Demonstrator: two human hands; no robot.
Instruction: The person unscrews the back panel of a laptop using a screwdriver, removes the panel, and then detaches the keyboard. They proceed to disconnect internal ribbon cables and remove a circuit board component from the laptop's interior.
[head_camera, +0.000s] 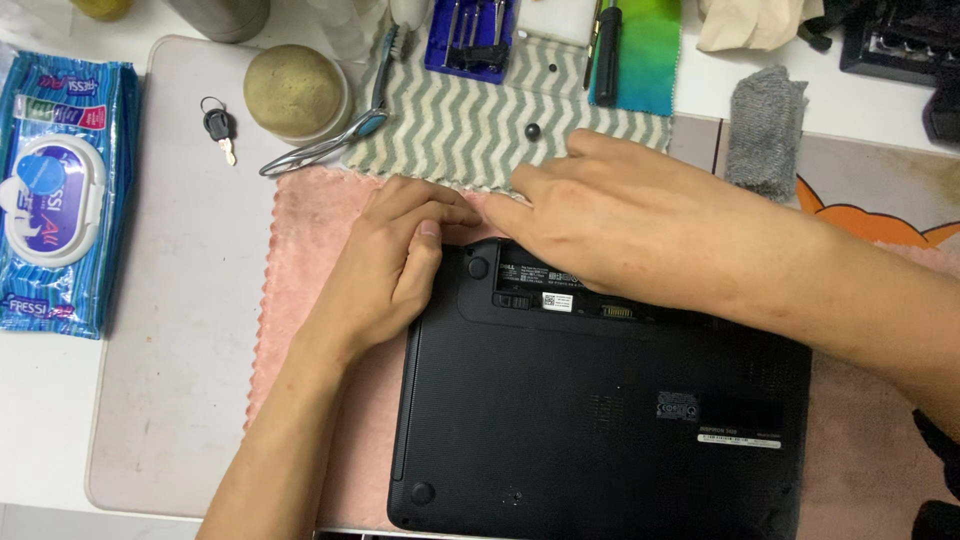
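Note:
A black laptop (590, 420) lies upside down on a pink cloth (310, 260), its underside facing up. My left hand (390, 265) rests at the laptop's far left corner, fingers curled, thumb pressed on the edge by a round rubber foot. My right hand (610, 215) lies flat across the far edge over the battery bay, fingers pointing left and touching my left hand's fingertips. Neither hand holds a loose item.
A grey zigzag cloth (470, 120) with a small black screw, tweezers (320, 148), a blue tool tray (470, 35), a screwdriver (607, 40), a key (220, 128), a round yellowish lid (293, 88), a wet-wipe pack (60, 190), a grey cloth (765, 125).

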